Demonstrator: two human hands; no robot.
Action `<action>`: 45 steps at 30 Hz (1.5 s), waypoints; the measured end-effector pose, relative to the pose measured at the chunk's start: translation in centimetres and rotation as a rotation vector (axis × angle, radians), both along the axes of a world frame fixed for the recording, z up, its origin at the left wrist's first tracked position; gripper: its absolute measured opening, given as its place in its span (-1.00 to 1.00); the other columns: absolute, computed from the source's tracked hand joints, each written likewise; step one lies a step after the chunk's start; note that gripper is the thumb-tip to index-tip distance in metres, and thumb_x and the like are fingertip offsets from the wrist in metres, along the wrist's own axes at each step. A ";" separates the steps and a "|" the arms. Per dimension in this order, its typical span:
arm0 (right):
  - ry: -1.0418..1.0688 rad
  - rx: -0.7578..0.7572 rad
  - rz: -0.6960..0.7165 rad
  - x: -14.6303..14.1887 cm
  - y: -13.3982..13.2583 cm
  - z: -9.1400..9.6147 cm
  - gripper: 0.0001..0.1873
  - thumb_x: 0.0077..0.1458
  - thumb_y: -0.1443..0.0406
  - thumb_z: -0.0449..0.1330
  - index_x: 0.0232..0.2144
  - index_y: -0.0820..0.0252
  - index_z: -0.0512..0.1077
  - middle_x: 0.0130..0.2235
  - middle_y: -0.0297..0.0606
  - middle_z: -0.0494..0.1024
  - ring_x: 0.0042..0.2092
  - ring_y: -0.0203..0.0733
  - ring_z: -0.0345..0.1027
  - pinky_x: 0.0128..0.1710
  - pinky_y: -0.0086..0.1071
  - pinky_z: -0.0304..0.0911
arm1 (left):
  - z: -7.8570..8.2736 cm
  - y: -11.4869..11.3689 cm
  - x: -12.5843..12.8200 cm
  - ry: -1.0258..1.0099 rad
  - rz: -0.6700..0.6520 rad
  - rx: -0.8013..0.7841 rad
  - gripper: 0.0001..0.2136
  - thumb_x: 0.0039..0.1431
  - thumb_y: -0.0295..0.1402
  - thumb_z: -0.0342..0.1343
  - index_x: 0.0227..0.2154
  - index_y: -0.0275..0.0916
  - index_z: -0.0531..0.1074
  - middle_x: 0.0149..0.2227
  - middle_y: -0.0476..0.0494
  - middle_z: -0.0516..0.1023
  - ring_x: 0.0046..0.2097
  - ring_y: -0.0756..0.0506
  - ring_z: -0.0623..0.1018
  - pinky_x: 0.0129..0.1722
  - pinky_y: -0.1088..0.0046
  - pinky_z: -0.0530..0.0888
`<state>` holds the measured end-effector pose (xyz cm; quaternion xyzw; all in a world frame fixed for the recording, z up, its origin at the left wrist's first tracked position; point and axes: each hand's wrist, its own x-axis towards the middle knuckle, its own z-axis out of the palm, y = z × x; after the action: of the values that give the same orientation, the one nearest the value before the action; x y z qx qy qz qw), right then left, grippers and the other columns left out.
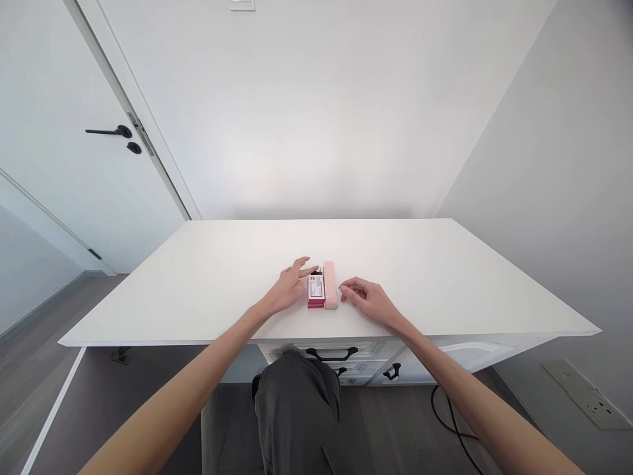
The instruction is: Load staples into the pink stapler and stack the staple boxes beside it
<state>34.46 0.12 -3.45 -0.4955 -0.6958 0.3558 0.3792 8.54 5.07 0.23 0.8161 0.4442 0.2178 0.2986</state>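
A small red and white box [316,291] lies on the white table [208,277] near its front edge. Right beside it, on its right, lies a pale pink stapler-like object [330,290]. My left hand [291,285] rests on the table left of the box, fingers stretched out, the fingertips touching the box's far end. My right hand [366,298] sits just right of the pink object with its fingers curled, thumb and forefinger close to that object's side. Neither thing is lifted off the table.
A white door with a black handle [115,132] stands at the left. Drawers with black handles [331,355] sit under the table, and a black cable [448,415] lies on the dark wood floor. A white power strip [586,396] lies at the right wall.
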 end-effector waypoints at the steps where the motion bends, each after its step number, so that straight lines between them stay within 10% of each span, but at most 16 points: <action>1: 0.001 0.000 0.000 0.0 0.0 0.0 -0.61 0.31 -0.04 0.12 -0.17 0.10 0.52 -0.29 -0.28 0.69 -0.26 -0.15 0.46 -0.23 -0.28 0.23 | -0.1 0.1 -0.2 -0.031 0.011 -0.003 -0.25 0.07 -0.50 -0.13 0.39 -0.16 -0.02 0.33 -0.12 0.41 0.45 -0.20 0.20 0.37 -0.04 0.19; 6: 0.021 -0.002 -0.004 0.1 -0.1 0.0 -0.61 0.32 -0.04 0.12 -0.17 0.11 0.52 -0.29 -0.26 0.68 -0.25 -0.15 0.46 -0.23 -0.29 0.23 | -1.0 0.5 -3.1 -0.004 0.231 0.029 -0.36 0.21 -0.44 -0.16 0.38 -0.19 0.02 0.38 -0.20 0.32 0.18 -0.23 0.54 0.23 -0.03 0.42; 17: 0.084 -0.010 -0.110 -0.5 -0.5 -0.1 -0.63 0.29 0.00 0.16 -0.12 0.14 0.51 -0.19 -0.21 0.67 -0.21 -0.14 0.46 -0.14 -0.26 0.29 | -3.3 -0.1 -15.5 0.456 0.363 0.307 -0.45 0.41 -0.19 -0.26 0.35 -0.29 0.20 0.41 -0.25 0.28 0.46 -0.26 0.18 0.42 0.03 0.17; 22: 0.135 0.241 -0.475 -4.7 -1.8 2.8 -0.70 0.34 0.09 0.08 -0.13 0.14 0.47 -0.07 -0.12 0.61 -0.13 -0.10 0.44 -0.19 -0.24 0.34 | -3.3 -0.7 -15.1 0.476 0.406 0.338 -0.50 0.41 -0.24 -0.27 0.29 -0.28 0.29 0.41 -0.22 0.27 0.46 -0.25 0.19 0.41 0.05 0.17; 28: -0.177 0.502 -0.062 -14.9 -3.5 4.8 -0.63 0.38 0.25 0.00 0.15 0.19 0.38 0.20 -0.04 0.48 0.25 -0.04 0.32 0.27 -0.09 0.23 | -3.7 -0.8 -15.0 0.445 0.422 0.357 -0.53 0.40 -0.27 -0.20 0.28 -0.25 0.30 0.39 -0.20 0.31 0.44 -0.25 0.22 0.40 0.07 0.22; 34: -0.543 0.271 -0.002 -20.8 0.6 1.4 -0.34 0.45 0.14 -0.09 0.38 0.53 0.14 0.49 0.17 -0.01 0.53 0.11 -0.30 0.47 0.01 -0.21 | -4.1 -0.8 -15.2 0.437 0.416 0.385 -0.52 0.40 -0.28 -0.21 0.28 -0.29 0.31 0.38 -0.24 0.32 0.43 -0.26 0.23 0.39 0.04 0.22; 45: -0.413 0.035 -0.345 -21.4 4.8 -2.4 -0.11 0.38 -0.02 -0.13 0.44 0.63 -0.07 0.51 0.25 -0.27 0.52 0.35 -0.56 0.43 0.24 -0.50 | -3.5 -1.0 -14.9 0.386 0.417 0.351 -0.52 0.39 -0.26 -0.19 0.26 -0.27 0.32 0.38 -0.24 0.32 0.43 -0.29 0.24 0.39 -0.01 0.22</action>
<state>13.03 4.88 -5.87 -0.6622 -0.6698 0.1653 0.2926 -6.40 4.06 -3.30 0.7727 0.6058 0.1890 0.0128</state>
